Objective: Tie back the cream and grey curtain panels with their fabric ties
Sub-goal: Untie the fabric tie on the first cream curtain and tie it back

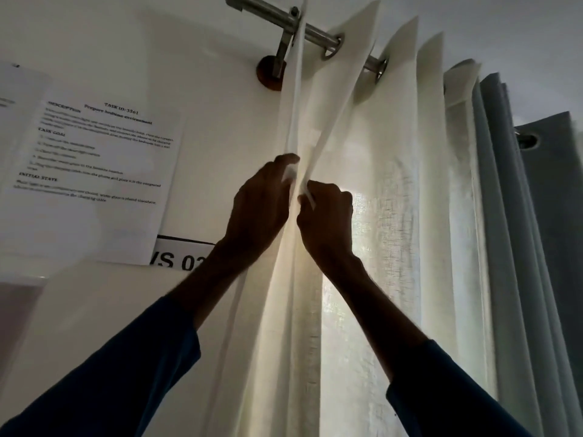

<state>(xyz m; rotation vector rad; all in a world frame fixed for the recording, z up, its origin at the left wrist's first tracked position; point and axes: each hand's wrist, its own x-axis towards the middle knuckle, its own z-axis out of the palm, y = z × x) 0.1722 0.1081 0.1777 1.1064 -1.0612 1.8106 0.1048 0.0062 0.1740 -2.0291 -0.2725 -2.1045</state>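
1. A brushed steel curtain rod [318, 34] runs across the top of the view, held by a steel bracket on a round brown wooden wall mount [268, 75].
2. The cream sheer woven curtain panel [394, 216] hangs from the rod by metal-ringed eyelets. It is bunched into upright folds directly below the rod, with light glowing through its lower part.
3. The grey heavy fabric curtain panel [520, 247] hangs right of the rod's visible end, touching the cream panel's outer fold.
4. A narrow cream fabric tie [295, 99] runs taut from the bracket end of the rod straight down to the hands, along the cream panel's leading edge.
5. The left hand [262, 212] is below the bracket, its fingers curled tight around the tie.
6. The right hand [325, 219] is just beside the left and slightly lower. It pinches a strip of the same cream cloth between thumb and bent fingers.
7. Both forearms reach up toward the rod in dark blue sleeves [132, 373].
8. A white printed paper sheet [94, 171] is stuck to the wall left of and below the rod. A white label with large black lettering [179, 257] sits under the sheet's lower corner.
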